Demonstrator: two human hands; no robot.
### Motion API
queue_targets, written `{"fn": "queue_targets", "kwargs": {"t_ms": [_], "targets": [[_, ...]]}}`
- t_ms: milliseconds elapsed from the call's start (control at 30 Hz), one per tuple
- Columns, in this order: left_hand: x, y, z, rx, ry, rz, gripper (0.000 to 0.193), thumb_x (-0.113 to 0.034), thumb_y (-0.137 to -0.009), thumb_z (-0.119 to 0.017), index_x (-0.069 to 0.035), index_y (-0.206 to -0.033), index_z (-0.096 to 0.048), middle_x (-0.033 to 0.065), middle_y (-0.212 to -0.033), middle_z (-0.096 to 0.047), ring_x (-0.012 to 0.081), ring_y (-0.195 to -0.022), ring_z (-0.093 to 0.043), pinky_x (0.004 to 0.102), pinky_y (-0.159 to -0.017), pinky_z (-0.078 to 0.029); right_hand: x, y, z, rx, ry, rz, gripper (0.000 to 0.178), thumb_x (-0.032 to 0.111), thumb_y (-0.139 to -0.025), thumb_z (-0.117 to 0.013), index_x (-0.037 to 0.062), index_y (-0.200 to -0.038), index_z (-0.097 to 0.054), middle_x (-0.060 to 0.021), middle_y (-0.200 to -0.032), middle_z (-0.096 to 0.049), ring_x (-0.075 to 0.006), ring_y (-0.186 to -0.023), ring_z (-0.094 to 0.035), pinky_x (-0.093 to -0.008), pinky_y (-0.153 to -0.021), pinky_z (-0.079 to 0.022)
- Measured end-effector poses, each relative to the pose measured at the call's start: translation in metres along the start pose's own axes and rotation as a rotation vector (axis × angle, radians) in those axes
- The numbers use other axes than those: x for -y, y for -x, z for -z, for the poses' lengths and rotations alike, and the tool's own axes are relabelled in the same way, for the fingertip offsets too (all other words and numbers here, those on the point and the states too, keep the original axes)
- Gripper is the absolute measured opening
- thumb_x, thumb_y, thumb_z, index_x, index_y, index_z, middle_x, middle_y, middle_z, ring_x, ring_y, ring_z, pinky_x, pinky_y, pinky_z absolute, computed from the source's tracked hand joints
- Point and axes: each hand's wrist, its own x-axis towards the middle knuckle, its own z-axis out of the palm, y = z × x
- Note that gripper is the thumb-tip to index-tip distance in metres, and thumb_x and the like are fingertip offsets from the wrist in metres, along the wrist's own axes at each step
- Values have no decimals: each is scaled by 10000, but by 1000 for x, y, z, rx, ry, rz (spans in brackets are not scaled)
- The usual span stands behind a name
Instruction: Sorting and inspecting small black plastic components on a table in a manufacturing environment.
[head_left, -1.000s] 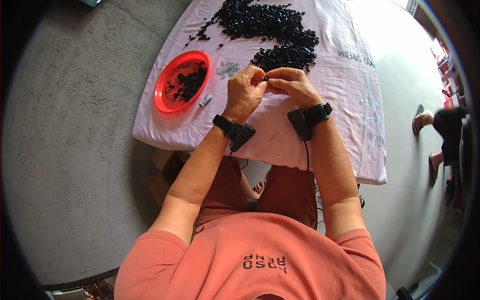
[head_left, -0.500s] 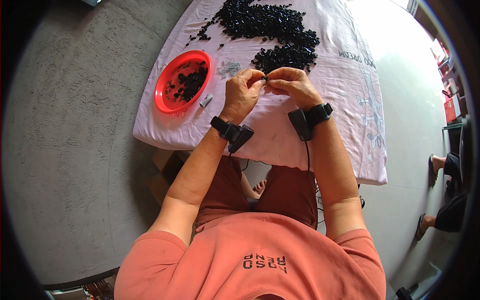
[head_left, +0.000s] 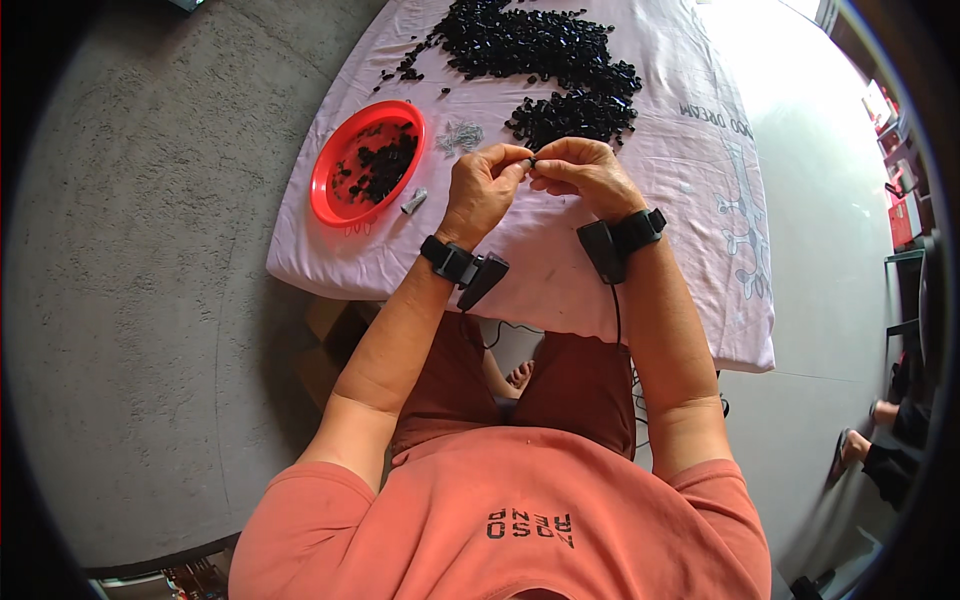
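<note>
Pinching: both hands meet over the pale pink cloth [head_left: 560, 260], fingertips drawn together on one small black piece [head_left: 532, 160].
Left hand [head_left: 482, 190]: thumb and forefinger closed on the piece from the left; a black wrist device [head_left: 466, 270] is strapped below it.
Right hand [head_left: 590, 175]: fingertips closed on the same piece from the right; a black strap with a hanging unit [head_left: 615, 240] sits on the wrist.
Piece location: held in the air between the two hands, just in front of the smaller black heap [head_left: 570, 115].
Large heap [head_left: 530, 45]: spread farther up the cloth.
Red bowl [head_left: 330, 185]: left of the hands, holding some black pieces.
Small grey cylinder [head_left: 413, 202]: lying beside the bowl's rim.
</note>
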Motion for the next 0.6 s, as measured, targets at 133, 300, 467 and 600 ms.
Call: {"fn": "queue_targets", "kwargs": {"t_ms": [133,300,467,600], "targets": [[-4,1,-2,42,-74,-26,170,-42,-918,-628,17,-1062,-696,81,-909,-724,107,-814,-669,243,-736,-532,-6,-2,7,3,108,-1,143,118,-908,-690,7,-996,-678,-73,-897,-711,-138,-800,-702,-254,-752,-578],[17,-12,11,-26,18,52,169,-44,-917,-621,10,-1053,-705,85,-916,-729,120,-810,-681,251,-728,-536,-8,-4,5,-18,139,18,136,146,-923,-677,37,-1004,-672,-42,-878,-704,-103,-803,-685,-231,-726,-555],[57,-30,46,-171,-504,-3,165,-84,-867,-610,-44,-970,-733,149,-851,-729,226,-777,-717,320,-723,-552,-8,-4,4,-161,35,83,136,142,-932,-661,54,-1035,-671,-34,-903,-704,-111,-803,-686,-226,-702,-548],[67,-31,48,-127,-592,51,190,-87,-837,-600,-68,-968,-737,173,-891,-718,303,-838,-708,369,-778,-549,-6,-4,8,-171,43,75,144,144,-945,-643,57,-1058,-667,-53,-949,-709,-132,-831,-695,-233,-713,-554]]}}
